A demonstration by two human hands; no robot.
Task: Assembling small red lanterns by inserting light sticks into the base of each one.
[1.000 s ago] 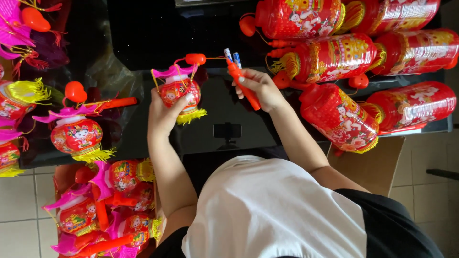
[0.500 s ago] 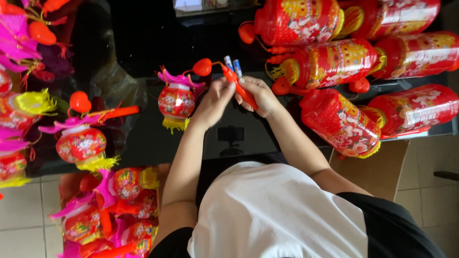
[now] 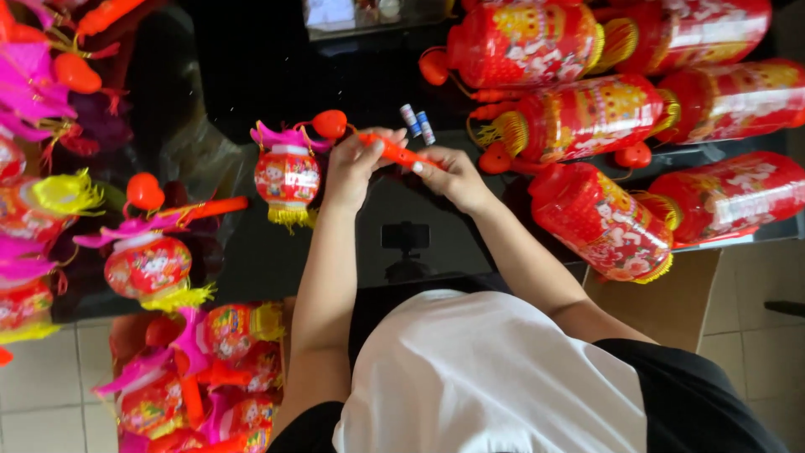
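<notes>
Orange handle (image 3: pixel 394 152) between both hands' grips

There is one view only, from a camera on the person's head, looking almost straight down and close. The left hand (image 3: pixel 352 168) and right hand (image 3: pixel 457 178) meet near the middle of the frame, over a dark glass table (image 3: pixel 251 84). Below the hands, the person's white shirt (image 3: pixel 495 377) fills the lower frame.
</notes>
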